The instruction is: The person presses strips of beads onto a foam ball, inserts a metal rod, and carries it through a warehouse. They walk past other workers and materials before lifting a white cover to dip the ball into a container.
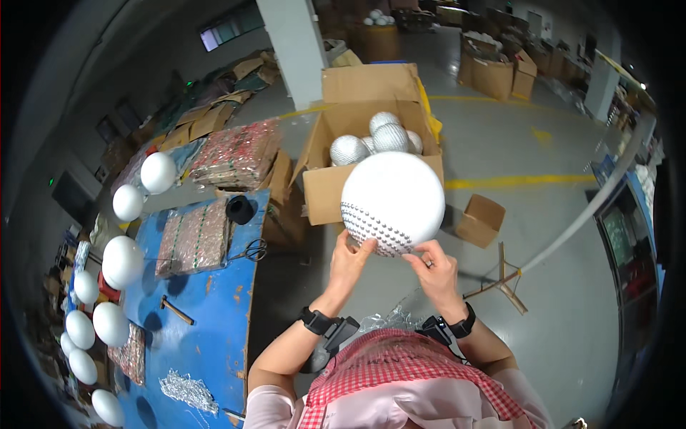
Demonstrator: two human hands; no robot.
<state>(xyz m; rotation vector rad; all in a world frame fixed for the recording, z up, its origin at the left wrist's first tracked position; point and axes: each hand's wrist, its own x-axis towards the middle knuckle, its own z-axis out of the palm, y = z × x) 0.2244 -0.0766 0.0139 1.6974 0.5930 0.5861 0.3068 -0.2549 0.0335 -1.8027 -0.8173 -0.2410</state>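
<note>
We take the large white foam ball [391, 202] as our landmark: it is held up in the air in front of us, just below the open cardboard box [364, 161] that stands on the floor behind it. Rows of small silver studs cover the ball's lower left part; the rest is bare white.

To do this step well, we judge it best to cradle the ball from beneath with one hand so it does not roll, and let the other set each stud tight against the last row, keeping the lines even and turning the ball only a little at a time. Pressing too hard could dent the foam.

Our left hand [350, 259] sits under the ball's lower left, fingers [366, 245] partly curled, their tips touching the studded patch. Our right hand [434, 263] is under the ball's lower right, fingers bent and pinched close at the edge of the studs; whether a stud sits between them we cannot tell. Both hands grip the ball loosely rather than clenched around it.

Inside the box behind the ball lie several finished silver balls [390, 137]. To the ball's left is the blue worktop [214, 307], bearing scissors [251, 250], a black spool [239, 209] and sheets of studs [193, 239]. Plain white balls [122, 262] line the worktop's far left edge.
</note>
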